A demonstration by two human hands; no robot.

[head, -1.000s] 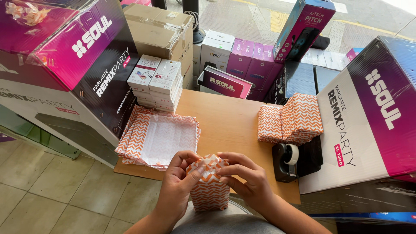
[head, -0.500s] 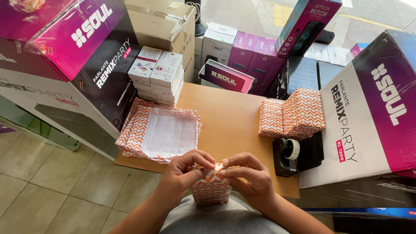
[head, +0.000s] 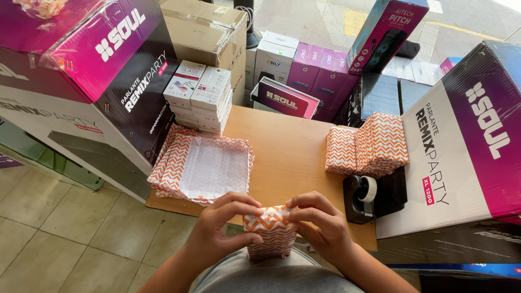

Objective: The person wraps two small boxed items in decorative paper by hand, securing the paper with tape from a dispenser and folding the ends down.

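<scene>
1. Wrapped box (head: 269, 230): orange zigzag paper, upright at the near edge of the counter (head: 287, 152), against the person's lap
2. Step: folding the top flap; best kept taut, corners creased flat
3. Left hand (head: 220, 230), right hand (head: 320, 228): fingers curled, pinching the paper from either side, thumbs on top

Two hands: left hand (head: 217, 230), right hand (head: 320, 228). One wrapped package (head: 269, 230) between them. One tape dispenser (head: 361, 198) just right of the right hand. One stack of wrapping sheets (head: 203, 168) above the left hand. Two wrapped bundles (head: 366, 146) beyond the right hand. Small white boxes (head: 199, 95): count unclear.
</scene>
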